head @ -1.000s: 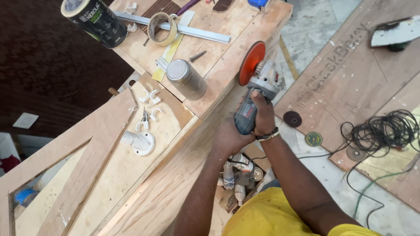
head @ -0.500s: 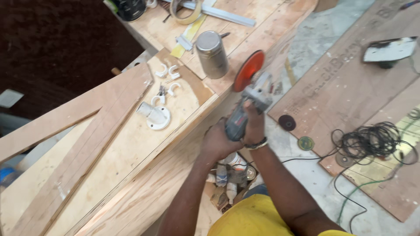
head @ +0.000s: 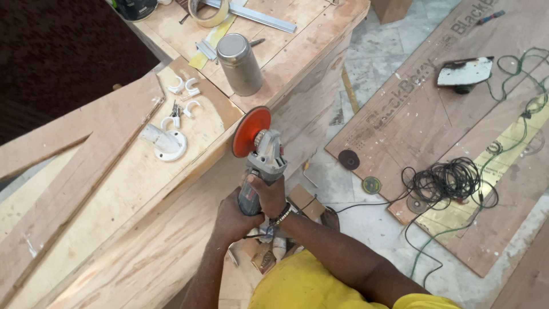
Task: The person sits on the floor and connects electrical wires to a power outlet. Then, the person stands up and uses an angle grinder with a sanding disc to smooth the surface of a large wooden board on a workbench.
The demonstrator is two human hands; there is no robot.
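Angle grinder [head: 260,166] sits just below the middle of the view, gripped by both hands and pointing toward 12 o'clock. Its orange sanding disc [head: 250,131] stands on edge at the tool's upper end, right at the edge of the plywood tabletop [head: 114,194]; whether the disc touches the wood cannot be told. The left hand [head: 231,217] is clenched around the rear of the grinder's dark body, at about 7 o'clock from the disc. The right hand [head: 269,197] grasps the body just ahead of it, with a beaded bracelet [head: 282,214] on the wrist.

At 12 o'clock from the disc a metal canister [head: 237,63] stands upright on the tabletop. At 9 o'clock lies a white round flange fitting [head: 167,143], with small white clips [head: 184,88] near it. A roll of tape [head: 209,11] and a metal straightedge [head: 257,17] lie at the top edge of the view.

On the floor at 3 o'clock a coil of black cable [head: 449,180] rests on a plywood sheet [head: 412,109], with a dark round disc [head: 349,159] and a greenish disc [head: 371,185] close by.
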